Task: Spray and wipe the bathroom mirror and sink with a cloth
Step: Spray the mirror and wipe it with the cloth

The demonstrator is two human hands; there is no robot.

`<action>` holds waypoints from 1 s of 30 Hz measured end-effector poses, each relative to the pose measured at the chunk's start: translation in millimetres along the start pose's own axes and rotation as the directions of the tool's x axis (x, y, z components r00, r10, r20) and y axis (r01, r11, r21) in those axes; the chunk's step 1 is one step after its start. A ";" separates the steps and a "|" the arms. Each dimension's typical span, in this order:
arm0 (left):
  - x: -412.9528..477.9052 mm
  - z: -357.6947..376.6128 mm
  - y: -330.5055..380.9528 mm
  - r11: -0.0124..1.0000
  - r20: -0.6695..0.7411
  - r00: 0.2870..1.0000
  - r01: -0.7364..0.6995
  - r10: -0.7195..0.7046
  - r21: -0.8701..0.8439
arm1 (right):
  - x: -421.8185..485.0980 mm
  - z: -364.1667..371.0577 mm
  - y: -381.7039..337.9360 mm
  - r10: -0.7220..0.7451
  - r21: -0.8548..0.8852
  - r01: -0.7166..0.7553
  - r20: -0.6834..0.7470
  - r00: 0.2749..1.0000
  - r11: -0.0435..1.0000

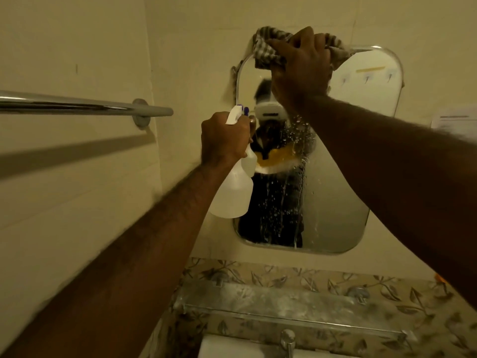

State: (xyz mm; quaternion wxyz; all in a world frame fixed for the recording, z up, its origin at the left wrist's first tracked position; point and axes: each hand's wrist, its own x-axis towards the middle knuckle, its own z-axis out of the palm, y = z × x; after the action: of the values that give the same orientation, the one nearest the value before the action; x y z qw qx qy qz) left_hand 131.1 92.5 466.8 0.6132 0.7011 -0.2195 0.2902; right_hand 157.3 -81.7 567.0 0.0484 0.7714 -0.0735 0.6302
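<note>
Cloth (268, 51) bunched in right hand (302, 71) at mirror's (343, 192) top edge. Wet glass below it. Left hand (224, 138) wrapped round bottle (235, 192).

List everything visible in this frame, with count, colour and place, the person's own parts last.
mirror: one, chrome-edged, on wall, wet with droplets
cloth: one, checked grey-white, at mirror's top edge
spray bottle: one, translucent white, before mirror's left side
towel rail: one, chrome, left wall
glass shelf: one, dusty, below mirror
tap: one, chrome, bottom centre
sink: one, white, bottom edge
left hand: grips spray bottle
right hand: presses cloth
</note>
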 end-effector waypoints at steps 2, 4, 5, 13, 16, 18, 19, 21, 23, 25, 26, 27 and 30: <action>-1.4 1.6 -5.4 1.000 0.001 1.000 0.013 -0.013 -0.003 | -4.4 3.2 3.3 -0.038 -0.036 0.038 0.006 0.999 0.999; -3.6 4.7 -11.7 0.999 0.011 0.999 0.036 -0.036 -0.008 | -10.1 4.7 6.9 -0.082 -0.060 0.082 0.003 0.997 0.995; -5.5 6.5 -15.0 0.999 0.016 0.999 0.045 -0.045 -0.009 | -14.1 5.3 8.1 -0.100 -0.058 0.101 0.010 0.995 0.993; -28.2 13.7 -38.1 0.992 0.054 0.991 0.122 -0.123 0.013 | -63.6 16.0 13.2 -0.210 -0.047 0.215 0.087 0.974 0.975; -33.9 13.8 -48.2 0.991 0.071 0.989 0.130 -0.132 0.037 | -76.5 22.6 13.5 -0.232 -0.059 0.236 0.068 0.970 0.970; -36.8 14.1 -54.6 0.989 0.077 0.986 0.144 -0.147 0.045 | -83.2 27.6 14.2 -0.235 -0.076 0.240 0.070 0.970 0.968; -38.3 14.6 -57.9 0.987 0.077 0.985 0.154 -0.157 0.051 | -86.7 29.4 14.3 -0.235 -0.075 0.241 0.082 0.969 0.968; -42.2 15.3 -63.7 0.983 0.081 0.981 0.173 -0.177 0.057 | -95.6 30.7 14.0 -0.236 -0.052 0.242 0.103 0.966 0.969; -47.2 16.0 -68.5 0.981 0.092 0.977 0.190 -0.194 0.049 | -107.3 30.3 13.6 -0.233 -0.005 0.235 0.120 0.965 0.972; -52.2 17.1 -73.8 0.979 0.104 0.974 0.196 -0.200 0.050 | -121.0 31.5 13.3 -0.229 0.056 0.223 0.128 0.965 0.973; -54.5 18.0 -76.7 0.978 0.109 0.973 0.200 -0.205 0.054 | -128.4 32.9 13.1 -0.230 0.077 0.221 0.127 0.965 0.972; -56.9 18.7 -79.4 0.976 0.111 0.971 0.208 -0.213 0.059 | -136.2 34.4 12.9 -0.231 0.090 0.221 0.128 0.964 0.971; -62.4 20.7 -88.6 0.969 0.110 0.964 0.233 -0.242 0.086 | -158.5 35.7 12.6 -0.222 0.145 0.199 0.166 0.961 0.969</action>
State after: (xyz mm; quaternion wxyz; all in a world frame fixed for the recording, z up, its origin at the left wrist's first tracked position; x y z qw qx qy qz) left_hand 146.9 82.5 358.1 0.6036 0.7602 -0.1595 0.1797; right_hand 158.7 -91.8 404.4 0.0592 0.8305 0.0452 0.5521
